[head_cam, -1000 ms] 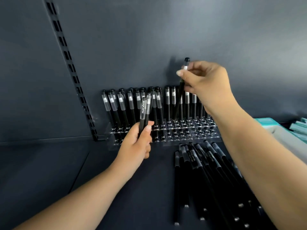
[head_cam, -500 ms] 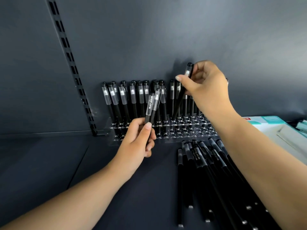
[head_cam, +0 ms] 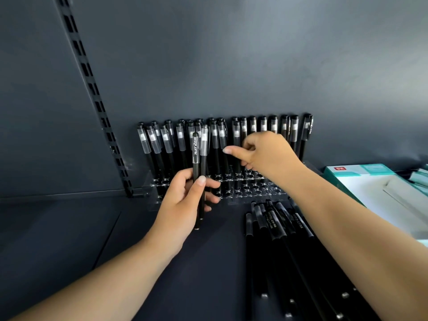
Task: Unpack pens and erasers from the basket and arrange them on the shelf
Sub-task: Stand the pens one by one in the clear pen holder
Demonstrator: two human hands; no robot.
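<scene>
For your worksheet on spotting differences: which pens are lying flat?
The loose pens on the shelf, right of the left hand; the others stand upright.

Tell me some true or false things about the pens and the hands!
1. The left hand holds two black pens upright. True.
2. The clear pen rack stands empty. False: many capped pens stand in it.
3. Loose pens lie on the shelf in front of the rack. True.
4. The right hand rests on the teal and white box. False: it is at the rack, among the standing pens.
</scene>
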